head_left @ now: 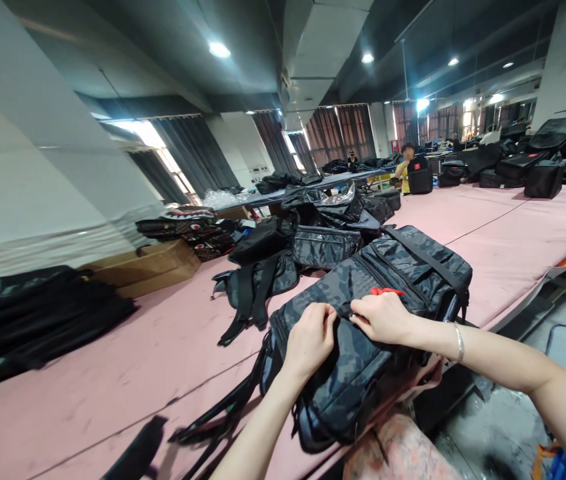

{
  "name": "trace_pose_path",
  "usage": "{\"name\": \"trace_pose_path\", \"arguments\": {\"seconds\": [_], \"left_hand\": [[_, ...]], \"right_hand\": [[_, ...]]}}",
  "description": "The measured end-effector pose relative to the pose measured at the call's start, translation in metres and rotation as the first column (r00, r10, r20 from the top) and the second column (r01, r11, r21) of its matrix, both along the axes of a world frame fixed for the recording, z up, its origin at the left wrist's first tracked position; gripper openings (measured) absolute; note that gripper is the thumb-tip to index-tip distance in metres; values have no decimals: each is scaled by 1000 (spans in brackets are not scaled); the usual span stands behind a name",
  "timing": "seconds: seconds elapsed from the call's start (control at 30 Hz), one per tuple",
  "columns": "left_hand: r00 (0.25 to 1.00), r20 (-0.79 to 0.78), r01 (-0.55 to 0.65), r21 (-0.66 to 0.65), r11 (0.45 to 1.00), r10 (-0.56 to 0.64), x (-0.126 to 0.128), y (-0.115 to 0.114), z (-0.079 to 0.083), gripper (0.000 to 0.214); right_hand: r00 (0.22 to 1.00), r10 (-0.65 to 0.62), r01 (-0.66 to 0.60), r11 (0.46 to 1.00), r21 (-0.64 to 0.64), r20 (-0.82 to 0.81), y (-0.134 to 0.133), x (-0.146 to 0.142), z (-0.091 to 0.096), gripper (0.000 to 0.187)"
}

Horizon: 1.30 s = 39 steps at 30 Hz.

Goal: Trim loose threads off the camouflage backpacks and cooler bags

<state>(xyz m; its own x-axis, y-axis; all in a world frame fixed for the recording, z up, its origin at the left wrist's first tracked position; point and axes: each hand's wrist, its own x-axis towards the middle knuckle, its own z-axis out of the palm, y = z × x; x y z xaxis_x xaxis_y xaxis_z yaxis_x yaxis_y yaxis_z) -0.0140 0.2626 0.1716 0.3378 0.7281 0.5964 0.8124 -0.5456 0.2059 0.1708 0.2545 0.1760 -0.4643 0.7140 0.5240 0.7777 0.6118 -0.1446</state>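
A dark camouflage backpack [363, 380] lies on its side on the pink-covered table in front of me, its straps trailing toward the left. My left hand [313, 337] is closed in a pinch over the middle of the backpack; its fingertips hide what they grip. Just to the right, my right hand [380, 319] is closed around a small red-handled tool [387, 291], whose red part sticks out above the knuckles. A tiny shiny bit shows at the right fingertips, too small to name. Between the two hands runs a dark strip of the backpack.
More camouflage bags [325, 247] are heaped beyond the backpack. On the left are a black fabric pile [37, 320] and a cardboard box [163, 267]. Black bags [517, 167] stand at the far right, and a person [405, 170] is behind the pink table [163, 353].
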Motion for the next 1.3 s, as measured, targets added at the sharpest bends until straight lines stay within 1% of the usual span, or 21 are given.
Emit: {"name": "trace_pose_path", "arguments": {"seconds": [0.07,0.13,0.2,0.23,0.3,0.37,0.43,0.47,0.5,0.53,0.57,0.6,0.63,0.67,0.77,0.83,0.9,1.0,1.1,1.2,1.3], "left_hand": [[997,77,-13,-29,1000,15,-3,0,2,14],[983,180,2,-106,994,17,-7,-4,8,15],[956,292,58,-195,979,2,-11,-12,15,16],[936,352,92,-224,970,-7,-14,-18,18,16],[879,477,138,-232,963,-11,-20,-32,20,17],[795,606,138,-191,972,6,-29,-47,15,18],[692,721,103,-150,983,38,-38,-61,5,24],[653,755,68,-139,988,61,-41,-68,-1,26],[634,768,27,-132,991,85,-42,-74,-6,24],[642,759,-16,-125,992,106,-42,-80,-10,19],[676,727,-57,-114,992,123,-41,-84,-12,19],[721,682,-72,-99,993,120,-38,-87,-12,31],[766,637,-51,-84,995,93,-35,-88,-9,38],[806,589,-14,-78,997,58,-30,-88,-6,37],[899,438,77,-114,991,-20,-15,-80,7,22],[939,342,80,-166,983,-19,-6,-71,13,18],[971,241,52,-227,973,4,2,-59,16,18],[997,78,1,-292,956,23,10,-35,17,21],[998,-56,-13,-306,952,-4,18,-15,18,24],[985,-170,-30,-297,954,-21,28,-9,20,24],[960,-280,-74,-258,963,-1,37,-13,19,23]], "right_hand": [[993,7,-9,1000,-16,-115,1,6,1,14],[957,-21,11,999,-34,-291,1,17,4,15],[903,-65,46,997,-55,-424,0,31,8,16],[886,-81,58,996,-65,-456,-2,39,9,17],[879,-105,74,994,-85,-465,-5,52,9,19],[888,-117,80,992,-100,-445,-11,61,5,20],[897,-107,66,992,-108,-428,-18,65,-2,20],[904,-87,45,993,-111,-418,-22,65,-6,20],[911,-58,15,994,-108,-407,-27,65,-10,20],[920,-29,-13,995,-103,-392,-30,64,-15,20],[927,-2,-33,996,-87,-375,-33,63,-18,21],[933,17,-44,997,-68,-359,-34,61,-21,22],[938,28,-48,998,-48,-346,-34,60,-24,23],[941,31,-44,999,-29,-338,-33,58,-25,24],[940,5,-8,1000,-6,-342,-27,54,-25,27],[935,-24,20,1000,-13,-353,-25,51,-22,26],[931,-49,37,999,-40,-363,-24,49,-17,24],[921,-100,69,993,-95,-377,-21,46,-12,22],[899,-163,119,984,-132,-407,-18,45,-11,23],[892,-166,120,984,-134,-420,-18,44,-11,20],[897,-122,82,990,-111,-425,-19,43,-12,16]]}}
